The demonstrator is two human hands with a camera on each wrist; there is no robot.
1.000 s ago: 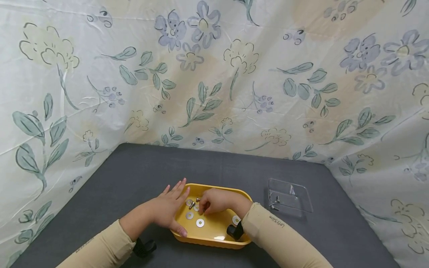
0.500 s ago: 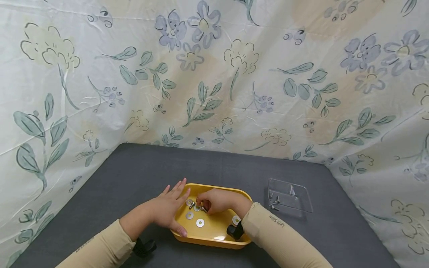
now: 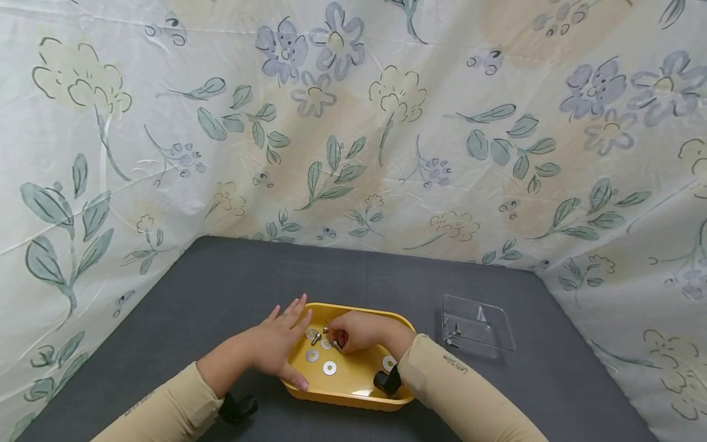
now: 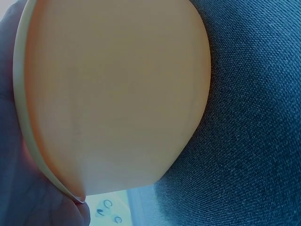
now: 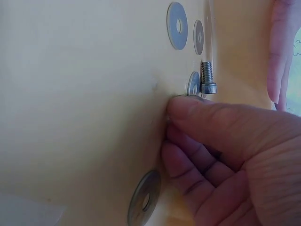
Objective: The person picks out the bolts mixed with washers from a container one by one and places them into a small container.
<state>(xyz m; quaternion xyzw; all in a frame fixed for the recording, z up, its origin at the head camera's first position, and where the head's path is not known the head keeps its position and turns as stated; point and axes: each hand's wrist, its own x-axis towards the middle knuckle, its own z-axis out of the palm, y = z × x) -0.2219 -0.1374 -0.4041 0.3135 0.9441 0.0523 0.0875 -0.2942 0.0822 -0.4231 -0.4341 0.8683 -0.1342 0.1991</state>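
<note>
We see smooth yellow plastic in the tray [image 3: 353, 382], glossy where light glares by its near edge. Toward its left end lie flat, smooth metal washers [image 5: 172, 29] and a shiny metal screw [image 5: 207, 75] with ridged threads. The tablecloth [image 4: 256, 117] looks matt and coarsely woven; towards its right edge we find a clear, glossy plastic container [image 3: 482, 331].

In the lower middle of the head view, the fingertips of your right hand [image 3: 360, 331] sit slightly higher than a second ago, and a small metal piece [image 3: 337, 345] now shows in their curl, where you saw none then. Just above your fingers, the bolt head [image 3: 326, 329], covered half a second ago, is visible again.
</note>
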